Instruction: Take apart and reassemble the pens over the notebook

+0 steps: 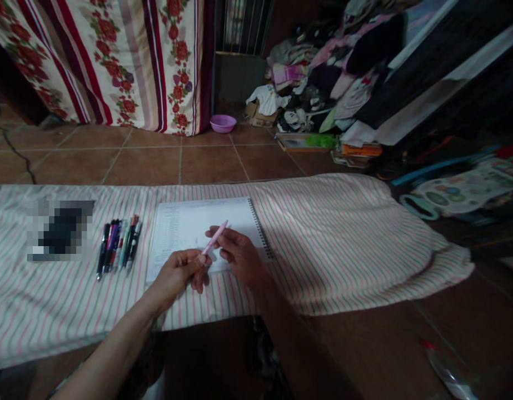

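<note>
A pink pen [215, 238] is held at a slant between my two hands above a spiral notebook [202, 214]. My left hand [181, 270] pinches its lower end between thumb and fingers. Around the upper part of the pen, the fingers of my right hand [243, 254] are closed. The notebook lies open on the striped cloth [331, 239], its wire binding on the right; printed lines run down the page's left side. Left of it, several pens [116, 244] lie side by side in a row.
A blurred-out dark object [64, 228] lies at the cloth's left. Beyond are the tiled floor [152, 161], a flowered curtain [131, 61] and a purple basin [223, 123]. Piled clothes [318, 78] and a plastic toy [460, 189] are on the right.
</note>
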`<state>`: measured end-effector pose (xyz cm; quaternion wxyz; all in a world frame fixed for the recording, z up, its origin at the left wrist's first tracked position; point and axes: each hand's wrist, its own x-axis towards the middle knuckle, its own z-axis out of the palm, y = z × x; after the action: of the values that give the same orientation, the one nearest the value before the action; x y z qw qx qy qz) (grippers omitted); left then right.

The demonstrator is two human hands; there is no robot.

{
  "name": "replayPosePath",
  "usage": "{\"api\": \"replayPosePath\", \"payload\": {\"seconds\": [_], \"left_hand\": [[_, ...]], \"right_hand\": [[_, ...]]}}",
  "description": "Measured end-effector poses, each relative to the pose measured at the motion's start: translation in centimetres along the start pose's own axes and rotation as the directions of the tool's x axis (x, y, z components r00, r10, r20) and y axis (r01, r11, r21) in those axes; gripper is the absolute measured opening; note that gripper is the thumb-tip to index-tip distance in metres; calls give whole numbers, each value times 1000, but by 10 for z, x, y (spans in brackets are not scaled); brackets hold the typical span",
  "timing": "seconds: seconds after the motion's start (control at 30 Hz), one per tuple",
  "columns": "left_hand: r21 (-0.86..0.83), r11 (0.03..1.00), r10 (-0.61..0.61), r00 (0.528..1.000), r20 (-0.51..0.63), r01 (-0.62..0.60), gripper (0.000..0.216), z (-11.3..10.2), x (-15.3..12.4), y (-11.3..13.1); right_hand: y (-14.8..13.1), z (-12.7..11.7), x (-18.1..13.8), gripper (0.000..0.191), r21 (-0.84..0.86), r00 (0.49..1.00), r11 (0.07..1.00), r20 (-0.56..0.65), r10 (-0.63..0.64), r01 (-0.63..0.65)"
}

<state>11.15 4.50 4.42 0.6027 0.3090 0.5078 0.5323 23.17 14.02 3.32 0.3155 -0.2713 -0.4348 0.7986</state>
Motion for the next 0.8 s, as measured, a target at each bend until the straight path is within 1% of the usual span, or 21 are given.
{"api": "replayPosePath", "payload": {"seconds": [0.17,0.27,0.37,0.43,0.5,0.6,0.73,0.8], "left_hand": [[11,1000,-13,1000,-5,13,32,2,0,-2],[10,1000,-14,1000,-4,14,31,2,0,-3],[4,1000,-2,1000,2,2,31,0,0,-3],[3,1000,-1,1000,1,1,30,-1,0,-2],[-1,1000,-5,1000,4,5,29,-1,0,-1],[-5,1000,-5,1000,12,5,30,0,-1,0],[45,999,-17,1000,-12,18,34,3,-1,-1],[74,997,-18,1000,-23,19,35,4,-1,-2]], "right_hand": [[8,-3,4,15,-39,997,998,-61,-42,39],[10,-2,4,19,-92,993,993,-87,-77,69],[6,1,1,21,-46,998,998,-49,-44,42],[2,2,-1,27,0,1000,1000,-28,-13,13],[-1,1,-1,31,-1,1000,1000,-26,5,-5],[0,-1,1,25,-31,999,999,-37,6,-8],[7,-3,4,15,-81,995,996,-90,-54,47],[10,-3,5,16,-121,989,990,-123,-81,66]]}}
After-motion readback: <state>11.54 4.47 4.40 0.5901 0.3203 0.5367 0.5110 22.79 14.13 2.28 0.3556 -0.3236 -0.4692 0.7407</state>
